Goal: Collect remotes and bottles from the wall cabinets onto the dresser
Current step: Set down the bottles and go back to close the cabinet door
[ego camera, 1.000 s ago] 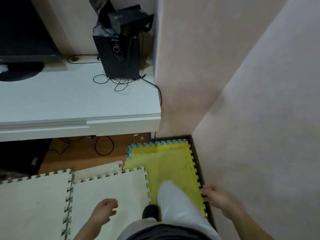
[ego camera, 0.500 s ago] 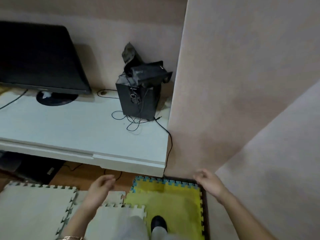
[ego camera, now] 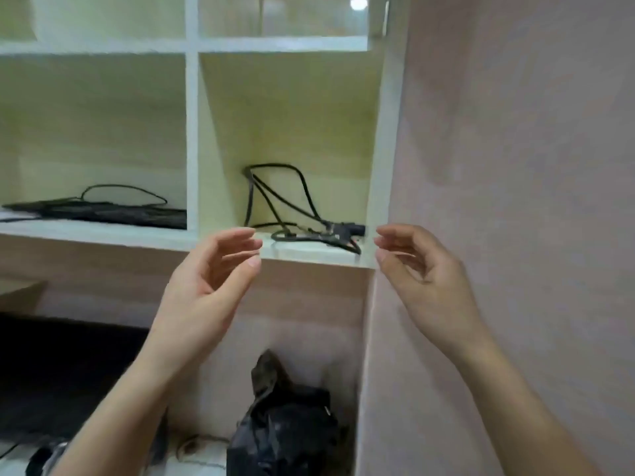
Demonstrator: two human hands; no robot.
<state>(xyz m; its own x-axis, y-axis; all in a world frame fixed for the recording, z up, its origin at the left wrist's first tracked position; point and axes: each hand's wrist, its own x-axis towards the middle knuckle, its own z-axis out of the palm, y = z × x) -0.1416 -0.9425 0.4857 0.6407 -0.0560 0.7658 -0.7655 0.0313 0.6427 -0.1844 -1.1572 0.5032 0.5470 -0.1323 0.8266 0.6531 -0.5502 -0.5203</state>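
Observation:
A white wall cabinet (ego camera: pixel 191 132) with open compartments fills the upper view. Its right compartment holds a tangle of black cables (ego camera: pixel 295 214) with a small black plug at the right. My left hand (ego camera: pixel 213 273) is raised in front of the shelf's lower edge, fingers loosely curled, holding nothing. My right hand (ego camera: pixel 422 269) is raised at the cabinet's right edge, fingers relaxed and empty. No remote or bottle shows in these compartments. The white dresser top (ego camera: pixel 202 462) is just visible at the bottom.
The left compartment holds flat black cables or a dark flat object (ego camera: pixel 103 211). A black speaker with a crumpled black bag on it (ego camera: pixel 285 427) stands below on the dresser. A dark TV screen (ego camera: pixel 51 372) is lower left. A pink wall (ego camera: pixel 515 166) closes the right side.
The view swung up from the floor mats and dresser to the wall cabinet. Both hands rose from beside my legs to shelf height.

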